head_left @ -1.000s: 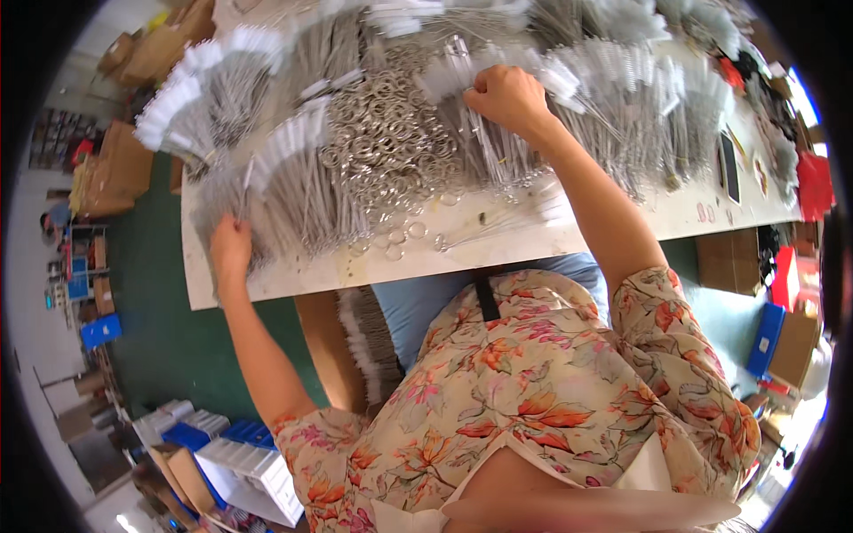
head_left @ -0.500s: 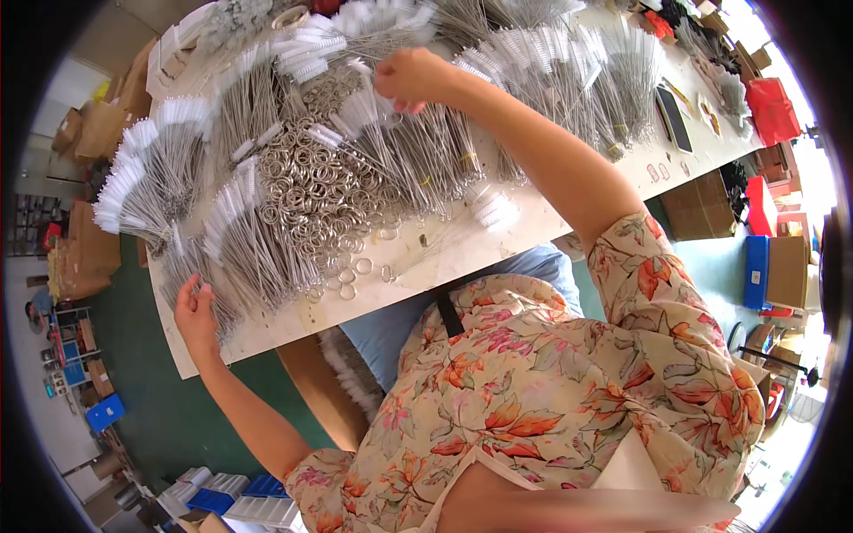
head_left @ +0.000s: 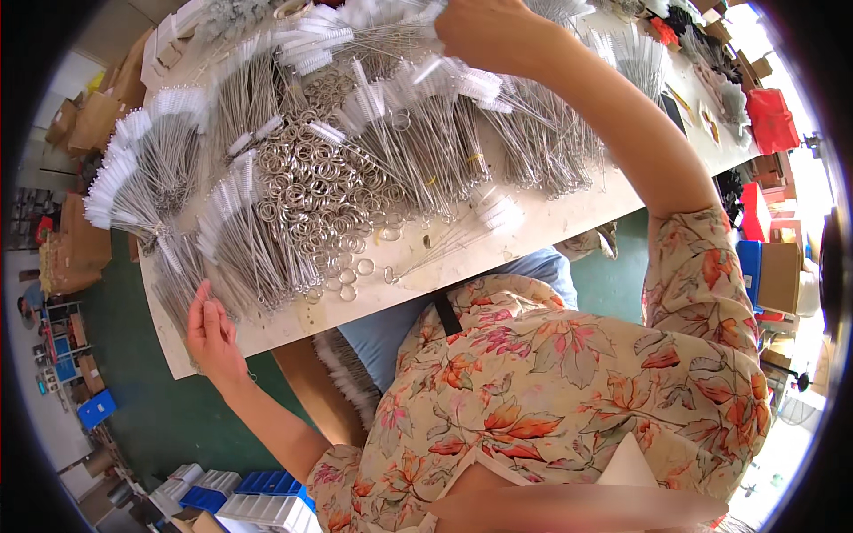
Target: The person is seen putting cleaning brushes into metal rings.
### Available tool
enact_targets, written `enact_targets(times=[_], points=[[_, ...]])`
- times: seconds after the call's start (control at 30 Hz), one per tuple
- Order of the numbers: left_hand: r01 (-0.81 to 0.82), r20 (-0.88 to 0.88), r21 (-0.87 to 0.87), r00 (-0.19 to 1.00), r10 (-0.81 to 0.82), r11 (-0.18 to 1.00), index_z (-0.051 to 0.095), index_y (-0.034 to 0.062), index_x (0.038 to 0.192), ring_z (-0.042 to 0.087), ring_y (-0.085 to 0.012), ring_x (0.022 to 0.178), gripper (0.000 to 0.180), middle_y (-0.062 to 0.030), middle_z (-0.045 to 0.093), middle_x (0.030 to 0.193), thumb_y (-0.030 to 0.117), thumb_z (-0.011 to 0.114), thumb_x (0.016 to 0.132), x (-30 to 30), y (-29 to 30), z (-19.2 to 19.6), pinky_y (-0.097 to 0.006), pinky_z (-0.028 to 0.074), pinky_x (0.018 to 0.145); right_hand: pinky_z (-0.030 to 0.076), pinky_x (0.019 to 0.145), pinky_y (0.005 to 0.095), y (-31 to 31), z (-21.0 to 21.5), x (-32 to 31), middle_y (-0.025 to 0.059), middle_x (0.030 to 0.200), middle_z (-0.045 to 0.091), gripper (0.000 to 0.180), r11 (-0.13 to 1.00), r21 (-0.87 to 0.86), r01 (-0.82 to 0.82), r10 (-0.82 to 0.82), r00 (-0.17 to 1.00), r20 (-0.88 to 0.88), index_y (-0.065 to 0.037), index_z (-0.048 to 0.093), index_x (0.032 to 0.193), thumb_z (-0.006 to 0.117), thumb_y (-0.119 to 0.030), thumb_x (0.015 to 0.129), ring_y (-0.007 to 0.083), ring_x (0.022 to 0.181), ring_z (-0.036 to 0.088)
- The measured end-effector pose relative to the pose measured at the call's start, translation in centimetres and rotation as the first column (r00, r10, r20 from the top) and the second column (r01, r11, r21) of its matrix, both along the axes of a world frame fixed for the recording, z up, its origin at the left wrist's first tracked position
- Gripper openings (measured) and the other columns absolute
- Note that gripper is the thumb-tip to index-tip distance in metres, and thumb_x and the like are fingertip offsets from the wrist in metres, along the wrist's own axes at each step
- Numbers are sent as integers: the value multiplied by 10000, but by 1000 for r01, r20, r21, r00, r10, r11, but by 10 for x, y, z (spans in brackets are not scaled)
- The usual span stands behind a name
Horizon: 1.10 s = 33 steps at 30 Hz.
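Observation:
My left hand (head_left: 215,339) is at the table's front left corner, its fingers drawn together beside a bundle of thin wire brushes (head_left: 182,275). Whether something small is between those fingers does not show. Stretched far across the table, my right hand (head_left: 484,34) is closed at the upper edge of the picture, above white-bristled brushes (head_left: 480,87). Its fingertips are hidden. Between my hands lies a heap of metal split rings (head_left: 311,182). More bundles of brushes (head_left: 409,147) with wire stems lie around the heap.
The pale table (head_left: 462,258) ends just in front of my body. Several loose rings (head_left: 346,277) lie near its front edge. A red bag (head_left: 771,120) is by the right end. Cardboard boxes (head_left: 80,244) stand at the left, and blue and white bins (head_left: 258,506) below.
My right hand has moved farther away and to the right, from beside the rings to above the brushes. My left hand has shifted slightly nearer, its fingers closer together.

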<state>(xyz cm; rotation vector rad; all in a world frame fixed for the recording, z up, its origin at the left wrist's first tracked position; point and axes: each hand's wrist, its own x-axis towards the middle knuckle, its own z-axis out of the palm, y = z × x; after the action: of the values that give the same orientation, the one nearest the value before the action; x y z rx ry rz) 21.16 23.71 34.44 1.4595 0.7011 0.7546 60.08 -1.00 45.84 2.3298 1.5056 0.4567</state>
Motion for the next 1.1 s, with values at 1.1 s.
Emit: enact_targets(times=[1.1], points=[[-74, 337, -107, 936, 106, 991, 534, -39, 1018, 251, -41, 482, 339, 14, 362, 634, 275, 425, 952, 82, -136, -24, -186, 197, 413, 445, 542, 294, -289, -34, 164, 32, 681, 580, 268, 21, 607, 794, 6, 607, -794, -96, 692, 823, 481, -260, 840, 121, 632, 552]])
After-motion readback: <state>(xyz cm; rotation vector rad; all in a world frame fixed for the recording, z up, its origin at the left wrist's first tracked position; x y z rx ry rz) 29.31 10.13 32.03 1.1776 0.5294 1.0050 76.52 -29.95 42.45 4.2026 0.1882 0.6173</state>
